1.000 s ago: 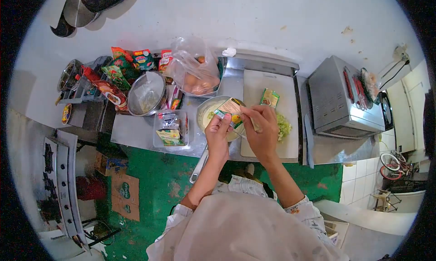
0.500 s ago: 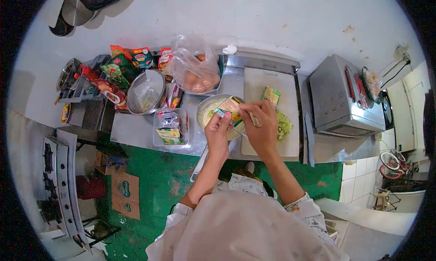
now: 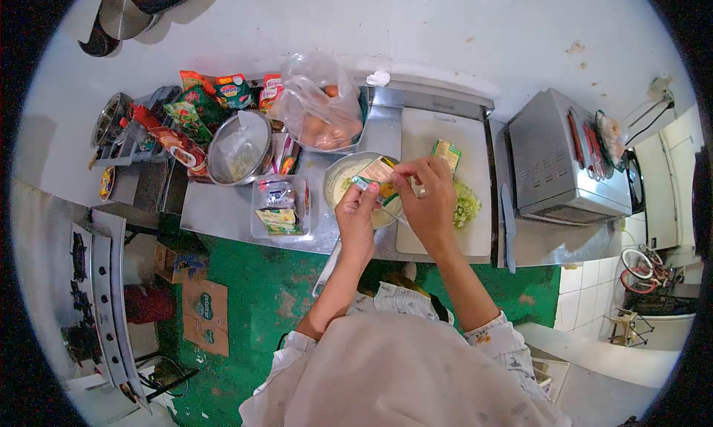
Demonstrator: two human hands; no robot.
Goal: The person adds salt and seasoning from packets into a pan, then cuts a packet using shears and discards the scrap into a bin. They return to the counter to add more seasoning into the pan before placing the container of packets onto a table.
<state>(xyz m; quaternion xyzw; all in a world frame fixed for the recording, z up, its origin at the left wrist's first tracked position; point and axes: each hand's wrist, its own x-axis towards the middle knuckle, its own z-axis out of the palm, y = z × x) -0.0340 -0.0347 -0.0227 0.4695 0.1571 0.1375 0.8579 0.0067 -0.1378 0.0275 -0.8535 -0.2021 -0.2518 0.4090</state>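
— Where is the sachet (image 3: 377, 173) just now?

— Over the pan (image 3: 329, 180), which stands on the worktop (image 3: 223, 212) just left of the cutting board (image 3: 438, 126). Both hands have it. The left hand (image 3: 356, 215) pinches its near edge between thumb and fingers, and the right hand (image 3: 432, 204) is closed on the far corner.

— Is it torn open?

— I cannot tell, as the packet is too small in this view. By my reading, the step is opening it above the pale mix in the pan, or shaking it out.

— And what does the next move call for?

— A firm pinch from the left hand while the right pulls (there is little packet to hold). The mouth should stay above the pan, so nothing falls on the worktop or among the chopped greens (image 3: 466, 204) beside the right hand.

— Anything else close by?

— A second sachet (image 3: 445, 154) lies on the board, just beyond the right hand.
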